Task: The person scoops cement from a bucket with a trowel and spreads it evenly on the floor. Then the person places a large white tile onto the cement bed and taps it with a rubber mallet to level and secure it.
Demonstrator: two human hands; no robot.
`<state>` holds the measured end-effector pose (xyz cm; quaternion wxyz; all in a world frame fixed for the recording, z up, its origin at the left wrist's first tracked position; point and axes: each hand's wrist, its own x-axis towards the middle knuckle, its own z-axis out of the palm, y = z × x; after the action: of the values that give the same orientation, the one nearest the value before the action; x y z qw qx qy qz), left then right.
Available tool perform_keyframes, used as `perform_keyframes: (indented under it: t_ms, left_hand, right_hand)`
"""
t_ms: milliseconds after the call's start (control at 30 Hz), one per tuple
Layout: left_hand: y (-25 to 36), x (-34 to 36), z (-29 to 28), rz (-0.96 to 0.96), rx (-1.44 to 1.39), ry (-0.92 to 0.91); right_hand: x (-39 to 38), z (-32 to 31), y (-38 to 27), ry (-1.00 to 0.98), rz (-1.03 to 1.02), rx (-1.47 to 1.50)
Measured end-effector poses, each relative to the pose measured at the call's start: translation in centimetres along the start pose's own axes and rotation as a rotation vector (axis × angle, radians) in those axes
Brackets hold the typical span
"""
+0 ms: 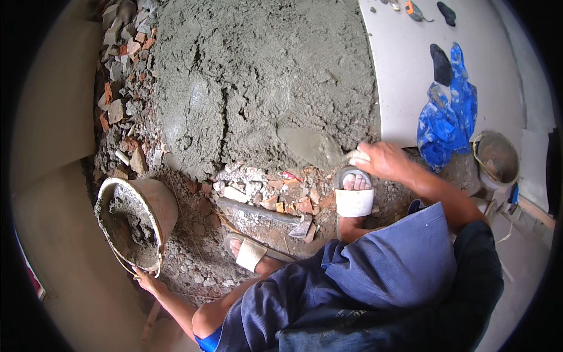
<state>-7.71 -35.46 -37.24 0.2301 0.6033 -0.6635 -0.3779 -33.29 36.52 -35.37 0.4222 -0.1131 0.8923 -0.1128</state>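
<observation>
My right hand [381, 161] is closed around the handle of a trowel [308, 145], whose blade lies flat on the near edge of a bed of wet grey mortar [264, 70]. At the left, a pale bucket [161, 205] tips on its side, its mouth turned to the left, with mortar coating its inside. My left hand [149, 283] grips the bucket's wire handle at the lower rim; its fingers show only in part. Between my sandalled feet and the mortar lies a hammer [261, 212] with a dark handle, resting among broken brick.
Rubble [116, 110] runs along the left side of the mortar. A white board [399, 76] borders it on the right, bearing a crumpled blue plastic bag [448, 111], dark cloth-like pieces [441, 64] and an orange tool [414, 10]. Another bucket [496, 157] stands at the far right.
</observation>
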Motion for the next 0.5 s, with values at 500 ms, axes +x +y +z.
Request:
perform_keyframes:
  t_ms: [500]
  left_hand:
    - [0.8,-0.5,1.1,0.015,0.067,0.098]
  right_hand:
    - [-4.8,5.3,-5.5,0.153,0.123,-0.058]
